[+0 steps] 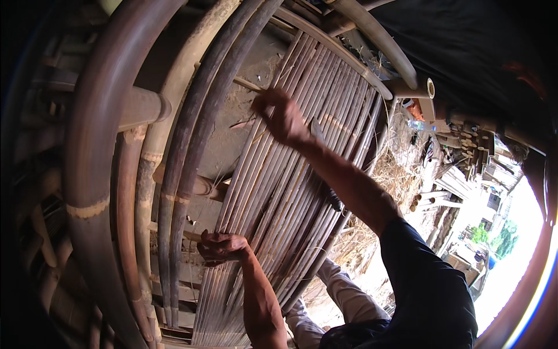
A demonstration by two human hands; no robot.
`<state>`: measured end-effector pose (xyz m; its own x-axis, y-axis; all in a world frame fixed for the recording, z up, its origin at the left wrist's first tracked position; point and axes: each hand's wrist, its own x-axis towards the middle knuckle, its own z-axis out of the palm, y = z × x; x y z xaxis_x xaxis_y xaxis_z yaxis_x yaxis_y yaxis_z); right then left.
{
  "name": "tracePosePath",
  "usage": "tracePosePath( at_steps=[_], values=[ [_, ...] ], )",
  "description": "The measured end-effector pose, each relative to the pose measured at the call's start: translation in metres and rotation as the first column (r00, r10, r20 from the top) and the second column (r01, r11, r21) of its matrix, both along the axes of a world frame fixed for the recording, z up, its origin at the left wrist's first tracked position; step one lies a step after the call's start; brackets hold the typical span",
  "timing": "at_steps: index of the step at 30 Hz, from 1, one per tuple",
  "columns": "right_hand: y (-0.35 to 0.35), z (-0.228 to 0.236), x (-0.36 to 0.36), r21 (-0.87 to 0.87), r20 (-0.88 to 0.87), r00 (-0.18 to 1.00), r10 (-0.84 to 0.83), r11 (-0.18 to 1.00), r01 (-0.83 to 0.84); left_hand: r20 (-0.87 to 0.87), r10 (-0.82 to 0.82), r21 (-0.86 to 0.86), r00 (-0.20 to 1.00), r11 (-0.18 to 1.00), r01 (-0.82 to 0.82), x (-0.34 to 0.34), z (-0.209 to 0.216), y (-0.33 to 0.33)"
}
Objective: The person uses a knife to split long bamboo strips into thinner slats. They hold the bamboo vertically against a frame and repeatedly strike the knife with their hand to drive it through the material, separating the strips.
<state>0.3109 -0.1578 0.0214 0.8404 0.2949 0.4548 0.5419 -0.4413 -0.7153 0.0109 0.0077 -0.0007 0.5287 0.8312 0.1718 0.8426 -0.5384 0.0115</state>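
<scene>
"Where is your slatted bamboo panel [285, 174]?"
"It slants beneath your arms, just right of the dark paired poles [192, 134]."
"And your left grip [223, 248]?"
"At the panel's left edge, lower down, fingers curled inward; you can't tell from here how tightly, or whether it holds anything."
"Your right grip [282, 118]?"
"Further up, over the slats near the same edge, fingers bent and blurred; its hold can't be told either."
</scene>
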Motion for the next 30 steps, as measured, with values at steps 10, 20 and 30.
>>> tracePosePath(
  at_steps=[10, 20, 30],
  values=[
    [0.032, 0.031, -0.074, -0.581, -0.257, 0.954, 0.155, 0.764, -0.280, 0.000, -0.116, 0.158, 0.993, 0.981, 0.115, -0.014, -0.028, -0.005],
    [0.019, 0.040, -0.079, -0.575, 0.118, 0.973, 0.201, 0.812, -0.098, 0.134, -0.206, 0.011, 0.969, 0.978, 0.206, -0.023, 0.002, 0.006],
    [-0.023, 0.125, -0.079, -0.127, -0.296, 0.941, -0.165, 0.983, 0.133, 0.397, -0.393, -0.541, 0.829, 0.629, 0.557, -0.218, 0.120, -0.036]
  ],
)
